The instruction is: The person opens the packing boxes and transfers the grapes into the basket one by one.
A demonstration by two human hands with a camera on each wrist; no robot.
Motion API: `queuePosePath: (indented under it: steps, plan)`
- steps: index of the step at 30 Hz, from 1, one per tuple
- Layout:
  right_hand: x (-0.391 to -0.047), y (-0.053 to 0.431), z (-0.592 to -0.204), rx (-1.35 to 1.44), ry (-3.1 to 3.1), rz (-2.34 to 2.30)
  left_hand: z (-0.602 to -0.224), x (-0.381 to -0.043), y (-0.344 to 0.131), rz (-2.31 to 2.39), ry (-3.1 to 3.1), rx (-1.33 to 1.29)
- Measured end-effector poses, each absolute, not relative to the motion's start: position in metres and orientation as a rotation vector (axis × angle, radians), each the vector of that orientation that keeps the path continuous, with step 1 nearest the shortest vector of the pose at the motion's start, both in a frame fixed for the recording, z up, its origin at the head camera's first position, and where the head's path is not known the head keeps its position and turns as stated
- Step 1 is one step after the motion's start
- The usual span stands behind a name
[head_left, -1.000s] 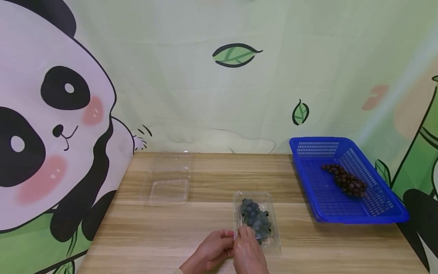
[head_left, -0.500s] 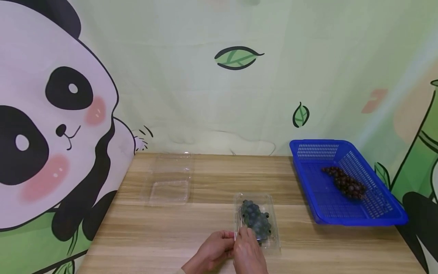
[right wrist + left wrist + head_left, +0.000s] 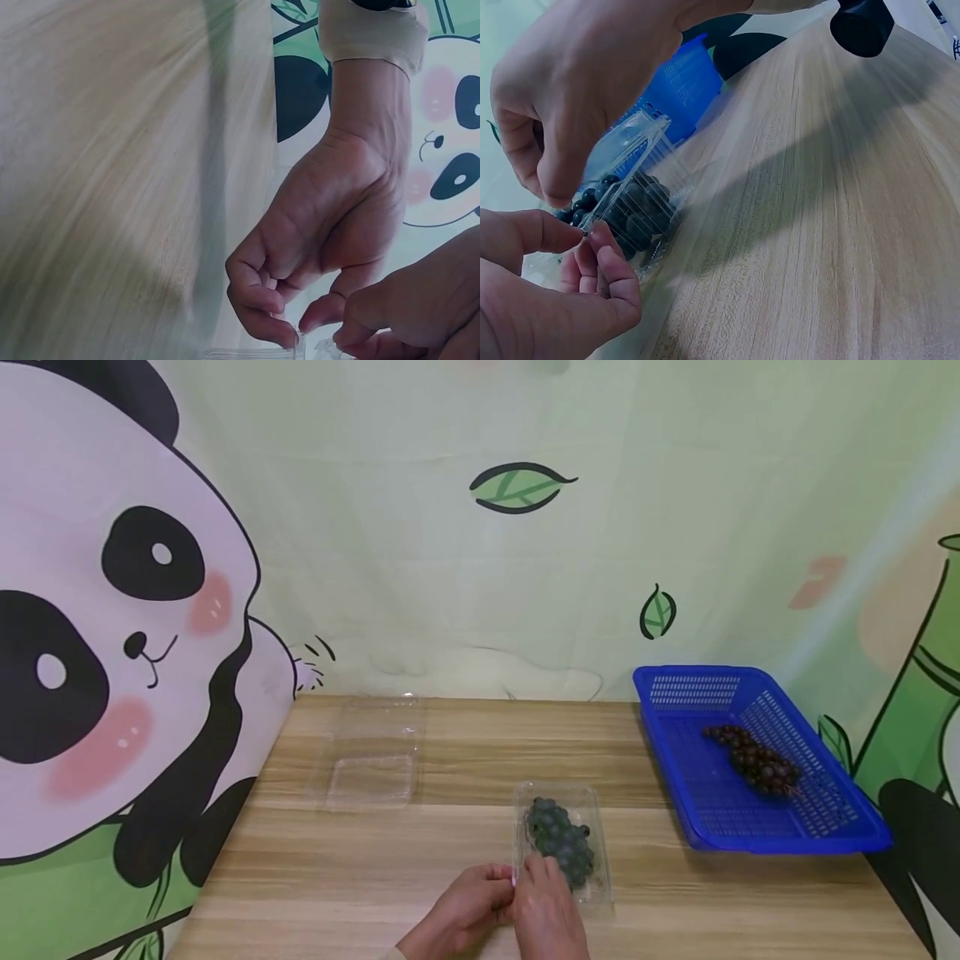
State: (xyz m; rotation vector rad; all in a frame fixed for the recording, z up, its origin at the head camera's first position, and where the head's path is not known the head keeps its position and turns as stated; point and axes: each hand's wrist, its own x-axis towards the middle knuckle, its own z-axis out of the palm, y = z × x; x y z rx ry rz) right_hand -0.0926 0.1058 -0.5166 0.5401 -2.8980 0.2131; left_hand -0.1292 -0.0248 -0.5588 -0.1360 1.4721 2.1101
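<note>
A bunch of dark grapes (image 3: 560, 835) lies inside a clear plastic clamshell container (image 3: 600, 868) in front of me. At its near left edge, my left hand (image 3: 472, 906) pinches the clear rim between thumb and fingertips, plain in the left wrist view. My right hand (image 3: 546, 910) is beside it, fingers curled down at the same edge and partly over the near grapes. In the right wrist view, the right fingertips meet clear, crumpled-looking plastic (image 3: 326, 349); their exact grip is partly hidden. The grapes (image 3: 634, 214) show through the ribbed plastic side in the left wrist view.
A blue perforated basket (image 3: 693, 835) stands at the right with a bunch of reddish-brown grapes (image 3: 757, 762) in it. Further back on the left lies another clear clamshell container (image 3: 375, 777), opened out. A printed panda cloth (image 3: 420, 568) hangs behind the wooden table (image 3: 322, 877).
My right hand has shifted very slightly to the right. The glossy sheen over the grapes has faded, and a bright line at their lower edge is gone. The left hand stays in place.
</note>
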Motion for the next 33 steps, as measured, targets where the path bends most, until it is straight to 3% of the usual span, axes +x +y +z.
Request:
queuePosePath:
  steps: [33]
  plan:
    - [-0.097,0.116,-0.532,0.414,-2.772,0.165,-0.555,-0.129,-0.014,2.026,1.712,-0.202]
